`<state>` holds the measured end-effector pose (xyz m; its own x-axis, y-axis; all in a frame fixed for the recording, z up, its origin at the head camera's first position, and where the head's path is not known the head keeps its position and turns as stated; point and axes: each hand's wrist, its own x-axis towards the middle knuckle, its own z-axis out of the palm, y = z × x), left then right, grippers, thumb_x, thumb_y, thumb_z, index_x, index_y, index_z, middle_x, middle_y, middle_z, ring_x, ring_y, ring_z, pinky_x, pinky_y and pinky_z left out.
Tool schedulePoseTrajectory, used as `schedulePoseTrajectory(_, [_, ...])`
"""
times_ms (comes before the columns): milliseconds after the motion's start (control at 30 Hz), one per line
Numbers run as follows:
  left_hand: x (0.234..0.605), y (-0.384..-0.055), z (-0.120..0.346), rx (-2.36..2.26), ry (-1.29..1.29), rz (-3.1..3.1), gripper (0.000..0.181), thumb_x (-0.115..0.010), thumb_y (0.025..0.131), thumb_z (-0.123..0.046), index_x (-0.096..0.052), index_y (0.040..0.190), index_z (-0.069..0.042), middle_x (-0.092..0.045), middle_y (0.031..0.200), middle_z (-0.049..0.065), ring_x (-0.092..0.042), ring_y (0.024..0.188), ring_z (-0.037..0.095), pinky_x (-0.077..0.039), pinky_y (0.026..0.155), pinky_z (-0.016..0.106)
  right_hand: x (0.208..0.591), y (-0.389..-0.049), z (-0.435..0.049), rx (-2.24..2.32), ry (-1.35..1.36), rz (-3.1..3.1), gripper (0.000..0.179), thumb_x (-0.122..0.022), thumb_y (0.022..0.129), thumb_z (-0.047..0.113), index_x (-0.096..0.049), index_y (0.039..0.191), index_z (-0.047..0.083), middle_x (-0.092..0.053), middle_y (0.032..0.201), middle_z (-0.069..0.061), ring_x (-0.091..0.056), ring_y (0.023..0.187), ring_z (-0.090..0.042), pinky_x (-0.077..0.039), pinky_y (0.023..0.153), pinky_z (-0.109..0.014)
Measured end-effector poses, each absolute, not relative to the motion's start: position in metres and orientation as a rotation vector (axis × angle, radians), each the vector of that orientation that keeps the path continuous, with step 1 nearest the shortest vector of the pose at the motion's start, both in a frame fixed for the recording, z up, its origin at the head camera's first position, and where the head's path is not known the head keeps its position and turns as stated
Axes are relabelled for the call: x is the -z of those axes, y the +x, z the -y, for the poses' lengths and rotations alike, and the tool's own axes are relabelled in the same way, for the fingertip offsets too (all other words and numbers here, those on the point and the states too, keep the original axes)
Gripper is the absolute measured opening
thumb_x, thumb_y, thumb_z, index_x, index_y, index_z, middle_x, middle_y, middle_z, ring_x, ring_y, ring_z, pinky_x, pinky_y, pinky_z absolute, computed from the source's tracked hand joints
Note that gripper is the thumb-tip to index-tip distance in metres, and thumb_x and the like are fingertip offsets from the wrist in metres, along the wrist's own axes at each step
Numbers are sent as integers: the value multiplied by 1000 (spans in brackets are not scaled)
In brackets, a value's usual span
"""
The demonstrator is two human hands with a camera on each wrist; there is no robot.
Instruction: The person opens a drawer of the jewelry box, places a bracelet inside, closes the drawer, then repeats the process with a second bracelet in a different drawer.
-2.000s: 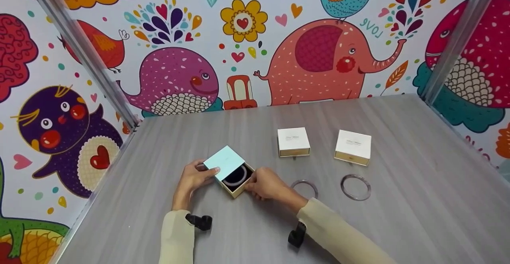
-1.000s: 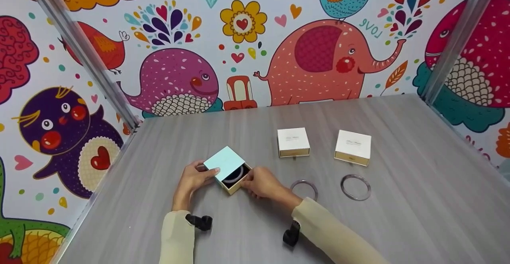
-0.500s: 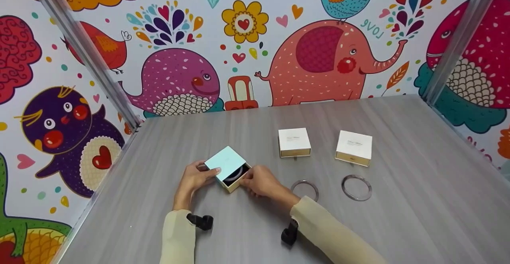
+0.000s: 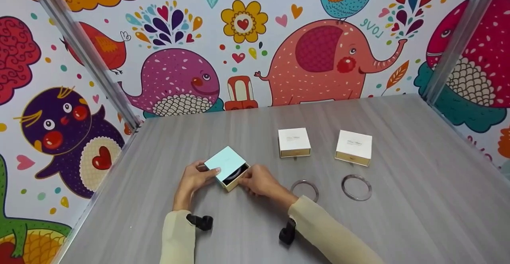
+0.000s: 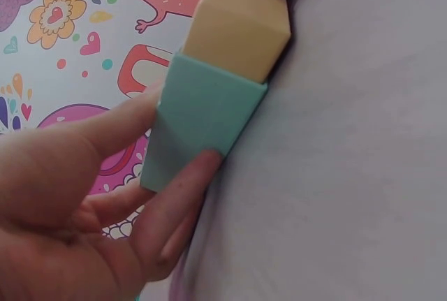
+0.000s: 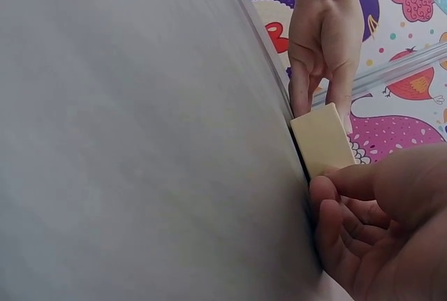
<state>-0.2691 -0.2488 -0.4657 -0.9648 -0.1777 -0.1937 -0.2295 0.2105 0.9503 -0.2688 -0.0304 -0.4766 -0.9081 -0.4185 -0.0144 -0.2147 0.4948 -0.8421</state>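
A mint-green box sleeve [image 4: 225, 163] sits on the grey table, turned at an angle. My left hand [image 4: 194, 181] grips it from the left, thumb on top and fingers along its side. Out of its near right end sticks a cream drawer [image 5: 241, 27] with a black lining. Part of a pale bangle [image 4: 236, 173] shows inside, the rest covered by the sleeve. My right hand [image 4: 259, 180] has thumb and curled fingers at the drawer's outer end. From the right wrist, the drawer's cream end face [image 6: 323, 139] shows just beyond those fingertips.
Two white boxes with gold fronts, a left one [image 4: 294, 139] and a right one [image 4: 354, 144], stand farther back. Two bangles lie on the table: one [image 4: 312, 184] partly behind my right forearm, another [image 4: 343, 192] to its right. A patterned wall [image 4: 247, 65] closes off the back.
The drawer has slid farther into the mint sleeve, so less of the bangle and black lining shows. My right hand has moved slightly left with it; my left hand stays put.
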Motion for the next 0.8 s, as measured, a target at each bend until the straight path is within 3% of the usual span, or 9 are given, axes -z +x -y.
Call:
schedulePoseTrajectory(333, [465, -268, 250, -1877, -407, -2420, 69, -79, 84, -4, -44, 141, 12, -52, 132, 32, -64, 102, 23, -58, 91, 38, 479, -270, 35, 1472, -511, -2487, 23, -68, 94, 11, -70, 75, 0, -56, 56, 3, -49, 43, -7, -38, 38, -18])
schedulePoseTrajectory(800, [465, -268, 249, -1880, -417, -2419, 65, -78, 84, -3, -46, 138, 12, -53, 130, 32, -65, 99, 23, -57, 94, 40, 480, -273, 36, 1488, -461, -2458, 22, -71, 93, 14, -71, 74, 3, -57, 55, 4, -49, 42, -6, -38, 37, -19])
